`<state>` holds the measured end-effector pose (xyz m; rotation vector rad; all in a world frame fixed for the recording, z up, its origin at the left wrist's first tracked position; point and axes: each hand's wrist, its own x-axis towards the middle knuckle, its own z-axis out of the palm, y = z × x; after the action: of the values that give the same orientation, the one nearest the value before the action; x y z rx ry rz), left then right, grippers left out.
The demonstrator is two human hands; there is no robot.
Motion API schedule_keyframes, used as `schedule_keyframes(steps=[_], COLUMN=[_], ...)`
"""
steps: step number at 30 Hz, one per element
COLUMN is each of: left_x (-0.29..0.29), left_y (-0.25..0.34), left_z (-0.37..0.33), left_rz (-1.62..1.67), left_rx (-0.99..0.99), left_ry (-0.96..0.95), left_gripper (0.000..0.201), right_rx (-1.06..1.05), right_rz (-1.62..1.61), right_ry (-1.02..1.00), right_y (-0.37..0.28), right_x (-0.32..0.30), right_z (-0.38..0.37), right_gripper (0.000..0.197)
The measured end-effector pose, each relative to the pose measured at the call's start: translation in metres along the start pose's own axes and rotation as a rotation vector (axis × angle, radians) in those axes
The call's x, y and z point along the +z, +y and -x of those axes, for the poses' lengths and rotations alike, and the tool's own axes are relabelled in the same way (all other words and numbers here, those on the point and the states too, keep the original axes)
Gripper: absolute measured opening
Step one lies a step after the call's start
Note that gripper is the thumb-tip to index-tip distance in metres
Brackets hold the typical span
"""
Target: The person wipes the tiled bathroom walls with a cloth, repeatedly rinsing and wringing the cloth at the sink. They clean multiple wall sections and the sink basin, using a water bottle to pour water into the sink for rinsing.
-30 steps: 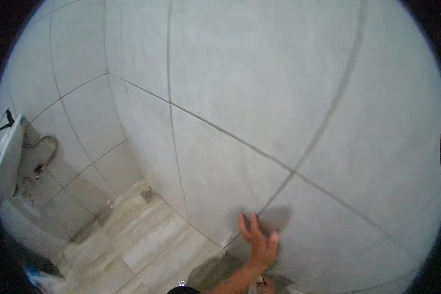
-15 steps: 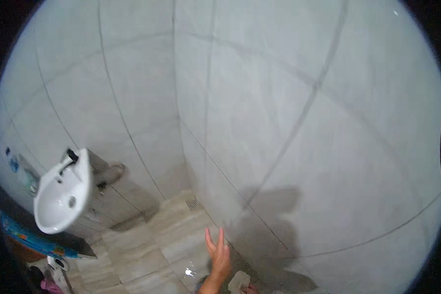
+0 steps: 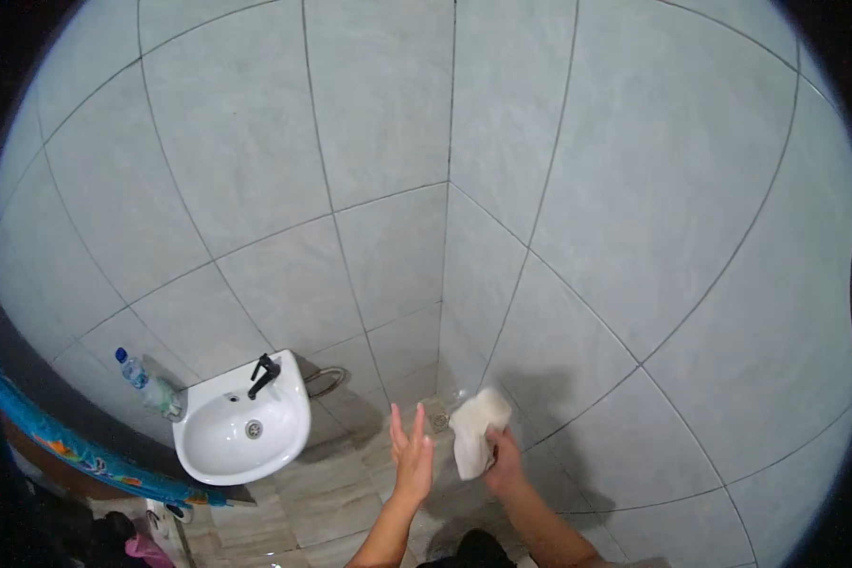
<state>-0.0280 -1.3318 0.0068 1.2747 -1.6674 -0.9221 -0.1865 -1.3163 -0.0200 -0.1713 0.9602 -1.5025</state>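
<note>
1. I am looking down into a tiled bathroom corner, and I am taking the white basin (image 3: pixel 241 431) as my landmark. The white cloth (image 3: pixel 471 428) is hanging to the right of the basin, in front of the grey tiled wall (image 3: pixel 587 237) and above the floor tiles (image 3: pixel 322 492).
2. The cloth is looking soft, light and limp to me: it is drooping in folds below the grip. I am judging that it will bunch rather than slide, and that a gathered handful near its middle is the surest place to take it.
3. The right hand (image 3: pixel 505 459) is gripping the cloth at its lower right edge, fingers curled around a fold, farther from the basin than the other hand.
4. The left hand (image 3: pixel 413 454) is standing spread and flat, fingers pointing up, between the basin and the cloth. It is holding nothing, and a gap is showing between it and the cloth.
5. A black tap (image 3: pixel 263 374) is sitting on the basin, and a clear bottle (image 3: pixel 142 379) is standing at the basin's left.
</note>
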Motion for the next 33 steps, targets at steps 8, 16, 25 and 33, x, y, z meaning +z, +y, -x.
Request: schedule_keyframes(steps=[8, 16, 25, 33], left_x=[-0.062, -0.163, -0.239, -0.242], left_y=[-0.032, 0.041, 0.060, 0.055], left_z=[-0.066, -0.245, -0.359, -0.373], left_rz=[-0.149, -0.513, -1.107, -1.125], left_rx=[-0.031, 0.265, 0.535, 0.595], left_ry=[0.210, 0.608, 0.996, 1.094], left_gripper=[0.059, 0.061, 0.051, 0.049], right_rx=[-0.225, -1.125, -2.178, -2.651], right_rz=[-0.001, 0.418, 1.021, 0.826], right_ry=[-0.244, -0.357, 0.097, -0.642], right_y=[-0.035, -0.163, -0.252, -0.215], right_x=[0.099, 0.347, 0.515, 0.668], right_z=[-0.091, -0.225, -0.232, -0.130], right_gripper=[0.045, 0.044, 0.048, 0.034])
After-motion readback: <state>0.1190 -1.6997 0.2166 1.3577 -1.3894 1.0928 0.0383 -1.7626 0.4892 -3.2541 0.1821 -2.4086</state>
